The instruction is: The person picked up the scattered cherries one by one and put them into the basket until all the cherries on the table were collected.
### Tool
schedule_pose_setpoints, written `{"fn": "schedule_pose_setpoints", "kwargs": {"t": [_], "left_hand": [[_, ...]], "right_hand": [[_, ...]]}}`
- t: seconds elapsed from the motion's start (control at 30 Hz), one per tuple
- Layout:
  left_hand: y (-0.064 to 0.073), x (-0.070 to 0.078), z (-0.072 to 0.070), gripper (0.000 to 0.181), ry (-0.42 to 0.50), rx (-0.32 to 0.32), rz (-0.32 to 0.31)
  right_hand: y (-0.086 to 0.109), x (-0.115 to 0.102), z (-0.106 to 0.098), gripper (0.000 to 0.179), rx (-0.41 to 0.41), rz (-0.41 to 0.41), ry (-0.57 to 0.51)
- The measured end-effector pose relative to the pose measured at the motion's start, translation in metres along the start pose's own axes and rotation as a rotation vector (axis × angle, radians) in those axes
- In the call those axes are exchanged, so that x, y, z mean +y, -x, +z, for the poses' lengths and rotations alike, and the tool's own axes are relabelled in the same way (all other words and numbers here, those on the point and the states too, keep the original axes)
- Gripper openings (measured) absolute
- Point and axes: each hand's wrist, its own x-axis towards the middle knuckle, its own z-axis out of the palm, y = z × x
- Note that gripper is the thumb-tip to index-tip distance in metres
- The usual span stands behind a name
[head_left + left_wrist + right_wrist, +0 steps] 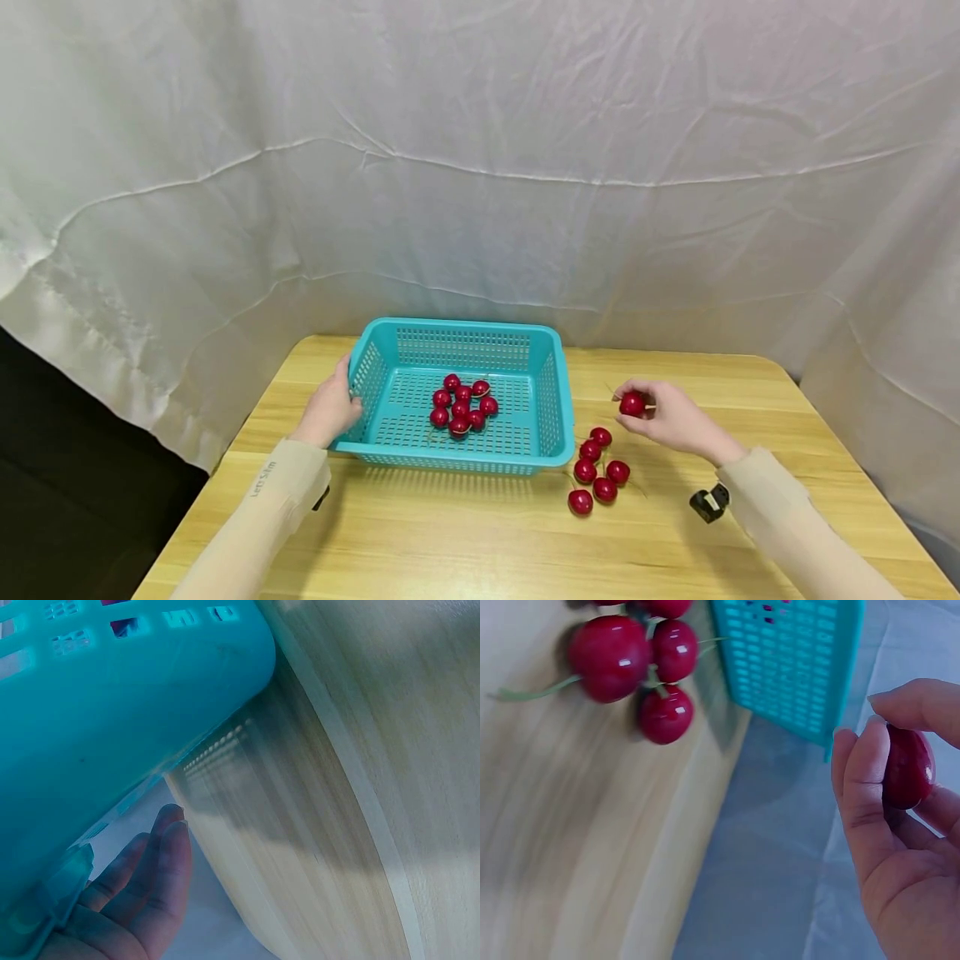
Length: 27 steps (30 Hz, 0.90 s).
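A pale wooden bench [450, 533] is filling the lower part of the head view, its grain running mostly crosswise and its far corners curving round. Behind it and along both sides, a greyish-white sheet [480, 233] is hanging in creases, with thin fold lines crossing it, while a black area [67, 467] is showing at the lower left, beyond the bench's edge. Toward the far side of the bench a turquoise basket [450, 457] is sitting, casting a soft shadow with rows of light specks just in front of it. The left hand [327, 410] is gripping the basket's left end, thumb inside and fingers outside. The right hand [667, 417], to the right of the basket and apart from it, is pinching a single red cherry [632, 404] between thumb and fingers. A cluster of cherries [461, 409] is lying on the basket's slotted floor, and six loose cherries [585, 471] are resting on the bench near its right front corner, some showing greenish stems. Both arms are wearing cream sleeves [780, 508], and a small black device [708, 503] is showing beside the right cuff.
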Motion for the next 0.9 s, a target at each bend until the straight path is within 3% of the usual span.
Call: {"fn": "schedule_pose_setpoints", "kwargs": {"t": [0.6,0.9], "left_hand": [[0.001,0.001,-0.001,0.084,0.003,0.008,-0.002],[0.002,0.002,-0.001,0.083,0.009,0.010,-0.007]], "right_hand": [[-0.040,-0.048,-0.006,0.022,0.024,-0.060,0.012],[-0.064,-0.075,0.000,0.026,-0.006,-0.087,-0.051]]}}
